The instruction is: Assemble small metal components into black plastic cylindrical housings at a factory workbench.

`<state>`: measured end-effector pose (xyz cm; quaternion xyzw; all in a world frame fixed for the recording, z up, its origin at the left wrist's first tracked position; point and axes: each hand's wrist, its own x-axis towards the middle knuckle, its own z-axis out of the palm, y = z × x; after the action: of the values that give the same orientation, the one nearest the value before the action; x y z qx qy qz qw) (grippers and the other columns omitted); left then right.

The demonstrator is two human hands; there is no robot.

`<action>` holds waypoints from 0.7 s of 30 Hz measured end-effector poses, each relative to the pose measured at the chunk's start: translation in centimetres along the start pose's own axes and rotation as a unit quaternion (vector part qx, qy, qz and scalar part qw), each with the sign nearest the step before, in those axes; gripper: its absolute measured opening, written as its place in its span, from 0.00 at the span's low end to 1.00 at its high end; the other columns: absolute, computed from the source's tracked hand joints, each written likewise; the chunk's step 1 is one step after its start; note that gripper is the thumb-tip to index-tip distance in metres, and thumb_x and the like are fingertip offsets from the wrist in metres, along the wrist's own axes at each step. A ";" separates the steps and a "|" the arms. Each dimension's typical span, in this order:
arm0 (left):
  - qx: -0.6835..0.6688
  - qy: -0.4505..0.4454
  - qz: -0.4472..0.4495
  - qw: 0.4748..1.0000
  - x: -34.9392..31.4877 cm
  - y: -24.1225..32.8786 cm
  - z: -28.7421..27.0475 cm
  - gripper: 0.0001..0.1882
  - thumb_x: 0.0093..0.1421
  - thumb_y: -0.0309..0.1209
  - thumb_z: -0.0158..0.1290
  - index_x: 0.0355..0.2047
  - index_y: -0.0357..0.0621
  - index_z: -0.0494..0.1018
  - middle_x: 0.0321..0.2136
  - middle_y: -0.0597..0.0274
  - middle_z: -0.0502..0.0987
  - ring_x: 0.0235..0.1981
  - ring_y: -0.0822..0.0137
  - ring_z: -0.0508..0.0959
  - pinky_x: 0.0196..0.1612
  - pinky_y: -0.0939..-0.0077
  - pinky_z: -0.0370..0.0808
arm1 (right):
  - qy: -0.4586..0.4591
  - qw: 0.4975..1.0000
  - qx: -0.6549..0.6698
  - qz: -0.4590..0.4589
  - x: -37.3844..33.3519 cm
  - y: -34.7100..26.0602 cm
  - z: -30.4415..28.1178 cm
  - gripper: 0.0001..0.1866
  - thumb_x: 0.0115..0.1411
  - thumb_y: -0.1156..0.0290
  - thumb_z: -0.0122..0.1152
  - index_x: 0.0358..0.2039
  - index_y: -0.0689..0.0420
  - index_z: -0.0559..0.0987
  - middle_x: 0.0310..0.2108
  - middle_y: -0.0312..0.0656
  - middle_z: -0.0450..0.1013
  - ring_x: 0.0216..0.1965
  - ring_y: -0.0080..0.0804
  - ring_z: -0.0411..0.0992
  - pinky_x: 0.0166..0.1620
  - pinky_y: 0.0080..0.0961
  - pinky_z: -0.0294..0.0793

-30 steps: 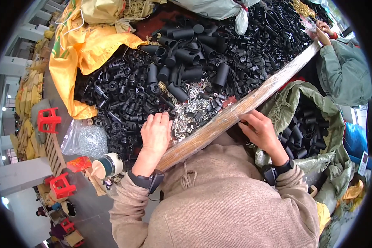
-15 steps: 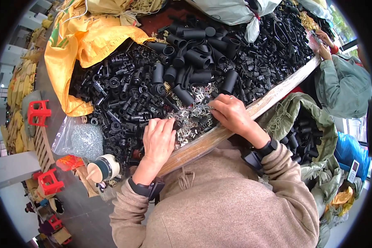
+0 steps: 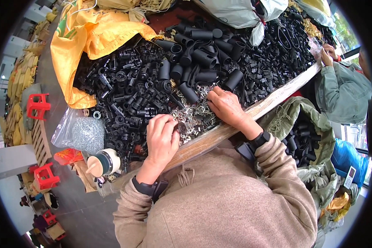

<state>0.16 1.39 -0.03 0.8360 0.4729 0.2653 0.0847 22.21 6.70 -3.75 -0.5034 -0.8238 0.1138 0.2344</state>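
My left hand (image 3: 161,134) is closed, pinching a black ring-shaped plastic part (image 3: 181,127) between thumb and fingers just above the wooden edge. My right hand (image 3: 228,108) dips with curled fingers into a heap of small silvery metal clips (image 3: 193,112). Its fingertips are pressed together, and whatever they hold is hidden. Left of the clips lies a mound of black plastic fittings (image 3: 122,89). Black cylindrical tubes (image 3: 204,58) are piled just beyond the clips.
A wooden beam (image 3: 202,142) borders the bench in front of me. At left are a bag of small metal pieces (image 3: 88,134) and a lidded cup (image 3: 104,162). A green sack of black parts (image 3: 304,140) stands at right, near a co-worker's sleeve (image 3: 339,91).
My left hand has turned and lifted slightly, bringing the black ring-shaped part into sight. The right hand's fingertips have shifted a little away from me. The whole view has tilted slightly.
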 end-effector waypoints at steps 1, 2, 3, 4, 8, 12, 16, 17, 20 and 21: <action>-0.037 0.029 -0.027 0.999 0.0 0.1 -0.3 0.14 0.41 0.20 0.49 0.32 0.37 0.67 0.30 0.57 0.69 0.35 0.59 0.69 0.38 0.73 0.65 | 0.001 1.000 -0.002 0.000 0.0 0.0 0.1 0.06 0.44 0.74 0.53 0.23 0.58 0.67 0.24 0.43 0.64 0.24 0.42 0.69 0.28 0.34 0.69; -0.075 0.058 -0.053 0.994 -0.1 0.1 -0.5 0.13 0.42 0.19 0.49 0.32 0.37 0.67 0.30 0.57 0.69 0.34 0.61 0.70 0.37 0.75 0.66 | 0.003 1.000 -0.008 -0.003 0.0 0.0 0.2 0.05 0.44 0.74 0.53 0.22 0.58 0.66 0.24 0.44 0.65 0.23 0.42 0.68 0.27 0.34 0.69; -0.118 0.087 -0.074 0.986 0.2 0.1 -0.5 0.13 0.43 0.18 0.48 0.32 0.37 0.67 0.30 0.58 0.69 0.33 0.63 0.71 0.36 0.77 0.67 | 0.007 1.000 -0.019 -0.003 -0.2 0.3 0.2 0.05 0.44 0.74 0.52 0.22 0.58 0.66 0.24 0.44 0.65 0.23 0.42 0.68 0.26 0.34 0.69; -0.126 0.089 -0.065 0.986 -0.2 -0.2 -0.4 0.13 0.43 0.18 0.48 0.32 0.37 0.67 0.30 0.58 0.69 0.33 0.63 0.71 0.36 0.77 0.67 | 0.011 0.999 -0.031 -0.002 -0.3 0.5 0.1 0.05 0.45 0.74 0.52 0.21 0.58 0.65 0.24 0.44 0.65 0.22 0.42 0.68 0.24 0.33 0.69; -0.486 0.080 -0.336 0.803 -0.9 -1.3 -0.8 0.17 0.50 0.19 0.44 0.42 0.40 0.61 0.29 0.65 0.67 0.25 0.77 0.68 0.23 0.87 0.66 | 0.058 0.997 0.034 0.040 -0.4 0.4 0.8 0.07 0.47 0.74 0.51 0.23 0.59 0.62 0.21 0.47 0.63 0.18 0.45 0.67 0.21 0.37 0.67; -0.612 0.083 -0.344 0.708 0.4 0.0 -1.3 0.16 0.52 0.19 0.43 0.42 0.43 0.60 0.30 0.64 0.67 0.22 0.77 0.69 0.23 0.88 0.68 | 0.042 0.989 0.127 0.063 -0.8 -0.1 1.2 0.06 0.48 0.73 0.48 0.24 0.59 0.63 0.23 0.49 0.65 0.20 0.48 0.68 0.22 0.39 0.69; -0.653 0.061 -0.383 0.651 0.4 -0.1 -0.8 0.14 0.52 0.19 0.45 0.40 0.44 0.60 0.32 0.63 0.67 0.24 0.73 0.72 0.24 0.85 0.70 | 0.028 0.975 0.217 0.038 -0.8 -1.5 0.6 0.06 0.49 0.73 0.47 0.24 0.61 0.62 0.21 0.50 0.65 0.23 0.51 0.67 0.25 0.39 0.67; -0.656 0.054 -0.375 0.652 0.6 0.0 -0.5 0.14 0.52 0.19 0.45 0.40 0.44 0.60 0.32 0.63 0.67 0.24 0.73 0.72 0.24 0.85 0.70 | 0.011 0.965 0.263 0.023 -0.9 -1.6 0.4 0.07 0.50 0.73 0.47 0.25 0.62 0.62 0.21 0.50 0.65 0.24 0.51 0.66 0.26 0.39 0.66; -0.629 0.077 -0.412 0.655 0.6 0.3 0.1 0.15 0.52 0.20 0.47 0.40 0.45 0.60 0.31 0.63 0.69 0.25 0.73 0.72 0.25 0.85 0.69 | -0.042 0.942 0.330 0.040 -0.8 -3.2 -1.3 0.07 0.50 0.73 0.47 0.25 0.62 0.62 0.21 0.49 0.65 0.24 0.50 0.66 0.27 0.37 0.65; -0.630 0.076 -0.409 0.656 0.6 0.4 0.3 0.15 0.52 0.20 0.47 0.40 0.45 0.60 0.31 0.63 0.69 0.25 0.73 0.72 0.25 0.85 0.69 | -0.071 0.927 0.365 0.048 -0.9 -3.6 -1.6 0.07 0.50 0.73 0.47 0.26 0.62 0.63 0.20 0.49 0.65 0.25 0.49 0.66 0.28 0.36 0.65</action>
<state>0.83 1.74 0.11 0.2815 0.4914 0.5006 0.6547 20.55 4.18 -1.06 -0.4130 -0.7145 0.4531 0.3372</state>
